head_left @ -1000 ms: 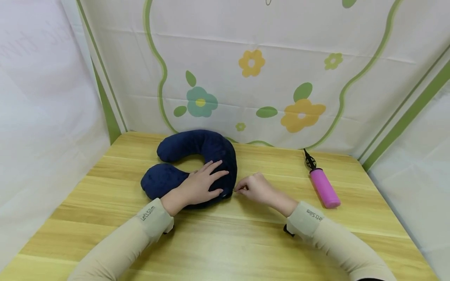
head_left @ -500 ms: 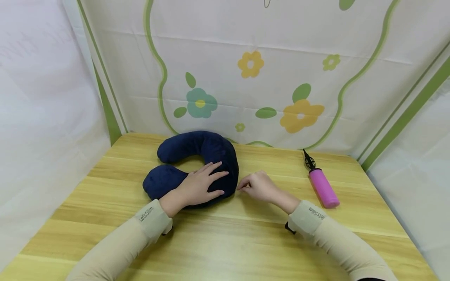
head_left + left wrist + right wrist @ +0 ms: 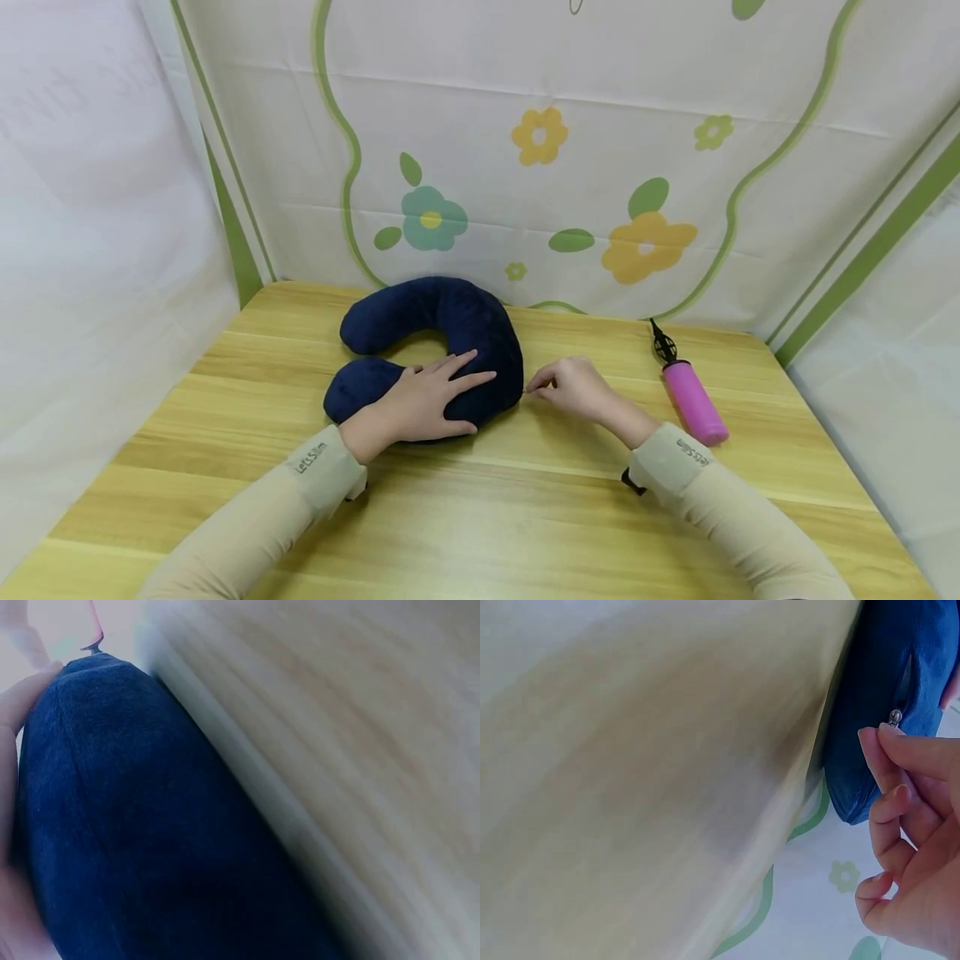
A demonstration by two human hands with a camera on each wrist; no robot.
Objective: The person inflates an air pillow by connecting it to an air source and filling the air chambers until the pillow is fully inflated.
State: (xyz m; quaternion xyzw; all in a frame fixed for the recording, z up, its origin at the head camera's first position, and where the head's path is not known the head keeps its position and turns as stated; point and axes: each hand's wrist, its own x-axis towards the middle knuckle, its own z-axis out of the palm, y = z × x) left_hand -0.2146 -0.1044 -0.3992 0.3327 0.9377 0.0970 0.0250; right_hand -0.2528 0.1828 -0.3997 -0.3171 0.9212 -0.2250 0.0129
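Note:
A dark blue U-shaped neck pillow [image 3: 480,321] lies on the table, its two ends pointing left. My left hand [image 3: 423,404] rests on its near arm with fingers spread. At the pillow's right edge, my right hand [image 3: 573,387] pinches a small metal zipper pull [image 3: 895,717] between thumb and index finger. The right wrist view shows a narrow gap in the seam beside that pull, with my other fingers curled loosely. In the left wrist view the blue fabric [image 3: 150,787] fills much of the picture, and part of my left hand shows at its left edge.
To the right on the wood-grain table [image 3: 480,525] lies a pink hand pump [image 3: 693,404] with a black nozzle, pointing toward the back. A white curtain [image 3: 480,150] printed with flowers hangs right behind the table; white sheets stand at both sides.
My right hand has moved right and slightly away along the pillow's edge, still pinching the pull. The pillow has shifted a little to the right beneath my left hand, which stays spread.

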